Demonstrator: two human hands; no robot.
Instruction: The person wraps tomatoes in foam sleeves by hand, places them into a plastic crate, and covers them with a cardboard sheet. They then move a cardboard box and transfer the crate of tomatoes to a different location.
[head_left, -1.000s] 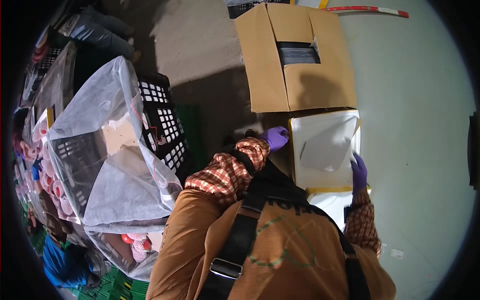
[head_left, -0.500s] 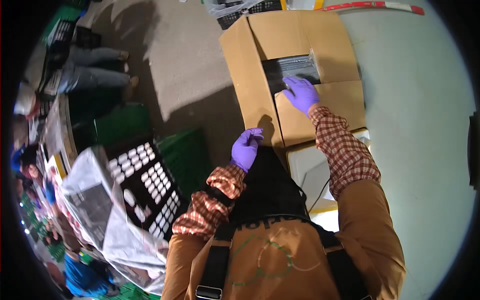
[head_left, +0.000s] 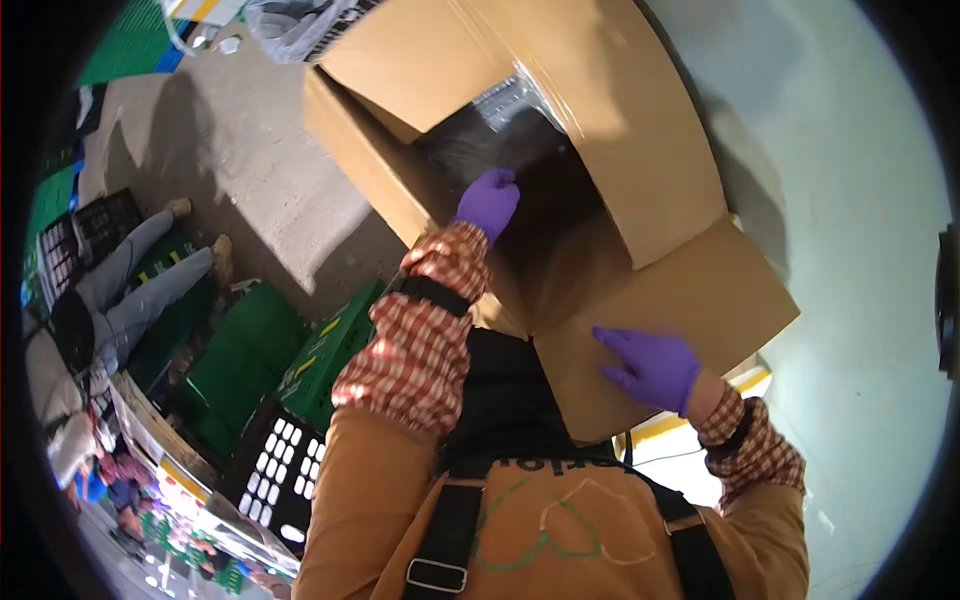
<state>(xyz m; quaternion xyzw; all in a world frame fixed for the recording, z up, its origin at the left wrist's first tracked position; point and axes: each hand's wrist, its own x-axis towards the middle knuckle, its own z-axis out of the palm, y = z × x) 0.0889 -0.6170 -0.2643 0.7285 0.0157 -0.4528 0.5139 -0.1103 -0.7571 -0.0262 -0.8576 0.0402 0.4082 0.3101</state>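
Observation:
A large cardboard box [head_left: 620,120] stands in front of me, with its near flap [head_left: 700,290] folded out towards my body. My left hand [head_left: 488,203], in a purple glove, reaches over the box's opening with its fingers curled closed. Whether anything is in those fingers is hidden. Beyond it, black contents with shiny clear plastic [head_left: 510,105] show inside; the deeper part of the box is dark. My right hand [head_left: 652,368], gloved the same way, lies at the near flap with its fingers spread, holding nothing.
Green crates [head_left: 250,340] and a black crate with oval holes [head_left: 275,465] stand to the left. Another person's legs [head_left: 140,290] are further left. A pale wall-like surface [head_left: 850,250] runs along the right, and a white box with a yellow edge [head_left: 690,450] sits beneath the flap.
The near flap has swung out towards me, widening the opening. My left hand has moved forward over the opening; my right hand has drawn back to the flap. The camera view has turned.

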